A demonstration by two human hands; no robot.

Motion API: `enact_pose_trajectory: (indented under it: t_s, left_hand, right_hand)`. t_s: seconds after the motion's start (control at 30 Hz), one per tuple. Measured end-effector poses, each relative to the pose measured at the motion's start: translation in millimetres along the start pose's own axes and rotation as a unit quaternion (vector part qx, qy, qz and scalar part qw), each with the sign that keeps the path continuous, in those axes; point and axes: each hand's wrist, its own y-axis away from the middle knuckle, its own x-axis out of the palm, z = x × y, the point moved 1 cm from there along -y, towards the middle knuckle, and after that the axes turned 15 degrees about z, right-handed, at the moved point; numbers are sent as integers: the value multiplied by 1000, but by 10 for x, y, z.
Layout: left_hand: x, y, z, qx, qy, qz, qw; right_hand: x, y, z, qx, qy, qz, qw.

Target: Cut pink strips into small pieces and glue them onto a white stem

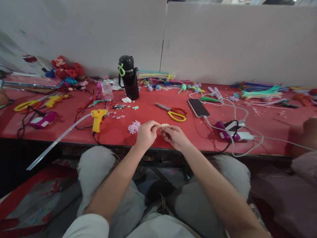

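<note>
My left hand (pixel 146 135) and my right hand (pixel 174 135) meet above the front of the red table. Their fingers pinch a small cream-coloured, bumpy piece (pixel 164 125) between them; its exact kind is too small to make out. Just left of my left hand lies a heap of small lilac bits (pixel 134 127). Beyond my right hand, scissors with red and yellow handles (pixel 177 114) rest with their blades pointing left. A yellow hot glue gun (pixel 98 119) with a long clear glue stick sits further left.
A black bottle (pixel 130 79) stands at the back. A phone (pixel 198 107) on a white cable and a purple power socket (pixel 224 131) lie right. Bundles of pipe cleaners (pixel 264 92) line the back right. Another person's arm (pixel 305 138) shows at the right edge.
</note>
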Motion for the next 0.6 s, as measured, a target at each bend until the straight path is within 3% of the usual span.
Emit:
enact_pose_trajectory:
  t_s: [0.07,0.13,0.23,0.33,0.47,0.6]
  left_hand:
    - [15,-2,18,-7,-39,10,999]
    - [33,0,37,-25,-69,38,997]
    - [64,8,52,-55,-97,98,989]
    - [84,11,43,-75,-127,150,978]
    - [45,-5,7,-78,-156,211,962]
    - [-82,-31,-18,-38,-131,255,957]
  right_hand:
    - [12,9,-30,-8,56,-12,998]
    - [26,33,-48,-29,180,-23,983]
    - [52,76,-58,-46,397,-33,916]
    - [60,105,-45,0,523,-21,852]
    - [18,144,42,-4,590,-8,808]
    - [-66,189,150,-91,575,24,813]
